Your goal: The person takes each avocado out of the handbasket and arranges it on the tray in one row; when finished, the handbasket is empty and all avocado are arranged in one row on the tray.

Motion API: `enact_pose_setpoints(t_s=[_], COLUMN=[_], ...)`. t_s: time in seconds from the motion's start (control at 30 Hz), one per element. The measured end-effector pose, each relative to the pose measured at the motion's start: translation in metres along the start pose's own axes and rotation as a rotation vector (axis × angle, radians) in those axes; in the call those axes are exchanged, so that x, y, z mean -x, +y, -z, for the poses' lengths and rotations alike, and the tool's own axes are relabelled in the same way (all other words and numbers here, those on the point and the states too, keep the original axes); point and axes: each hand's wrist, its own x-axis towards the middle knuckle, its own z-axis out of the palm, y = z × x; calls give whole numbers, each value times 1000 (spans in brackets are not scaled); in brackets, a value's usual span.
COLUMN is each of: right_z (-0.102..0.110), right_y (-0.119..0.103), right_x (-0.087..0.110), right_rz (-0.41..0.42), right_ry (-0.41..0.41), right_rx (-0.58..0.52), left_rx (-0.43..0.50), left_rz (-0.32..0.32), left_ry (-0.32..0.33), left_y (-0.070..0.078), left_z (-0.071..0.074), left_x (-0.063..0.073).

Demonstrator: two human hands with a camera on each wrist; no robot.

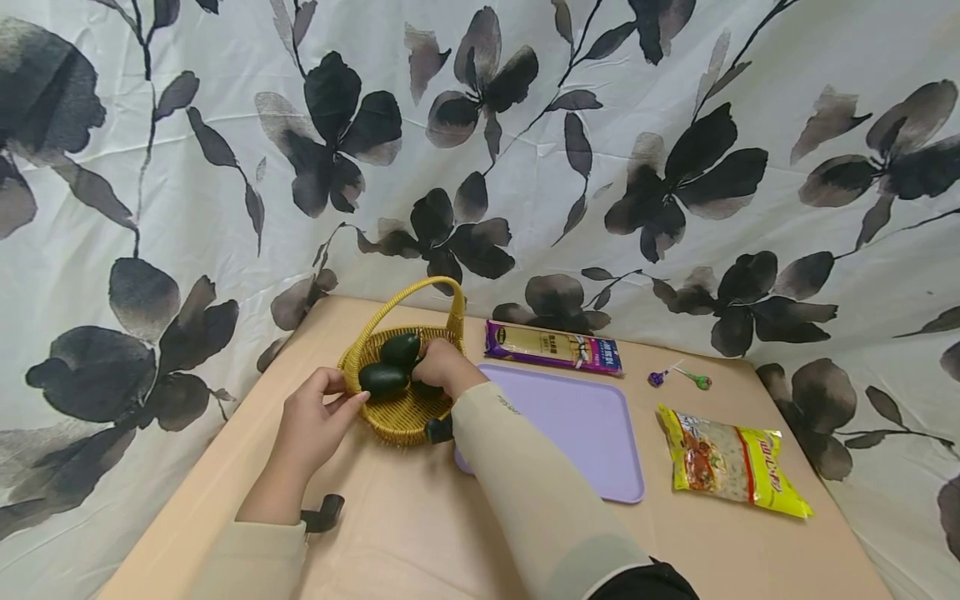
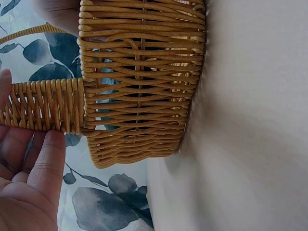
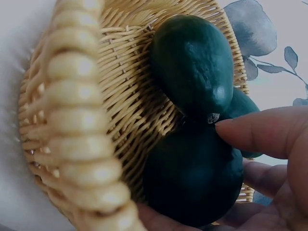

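A yellow wicker basket (image 1: 401, 429) with an arched handle (image 1: 408, 292) holds three dark green avocados. My left hand (image 1: 311, 421) is at the basket's left side, its thumb and fingers on either side of the handle's base (image 2: 45, 106). Inside the basket, my right hand (image 1: 447, 368) grips one avocado (image 3: 192, 175), thumb near its top and fingers around its lower side. Against it lies a second avocado (image 3: 192, 65), and the third avocado (image 3: 243, 108) shows partly behind. In the head view, my right hand hides much of the gripped avocado.
Right of the basket lies a lilac tray (image 1: 611, 442), partly under my right forearm. Behind it is a purple noodle pack (image 1: 553, 347). Farther right are a purple lollipop (image 1: 657, 378), a green lollipop (image 1: 702, 382) and a yellow food bag (image 1: 731, 462). A floral curtain (image 1: 540, 200) hangs behind the table.
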Motion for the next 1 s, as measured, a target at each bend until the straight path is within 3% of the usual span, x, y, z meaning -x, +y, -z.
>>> enact_pose_setpoints(t_s=[0.2,0.57,1.0], right_z=[-2,-4,3], right_y=[0,0,-3], right_x=[0,-1,7], right_rz=[31,52,44], right_ry=[27,-3,-30], right_rx=[42,61,-45], left_rx=[4,18,5], left_rz=[1,2,13], left_ry=[1,-9,-12], left_y=[0,0,0], left_z=[0,0,0], left_x=[0,1,0])
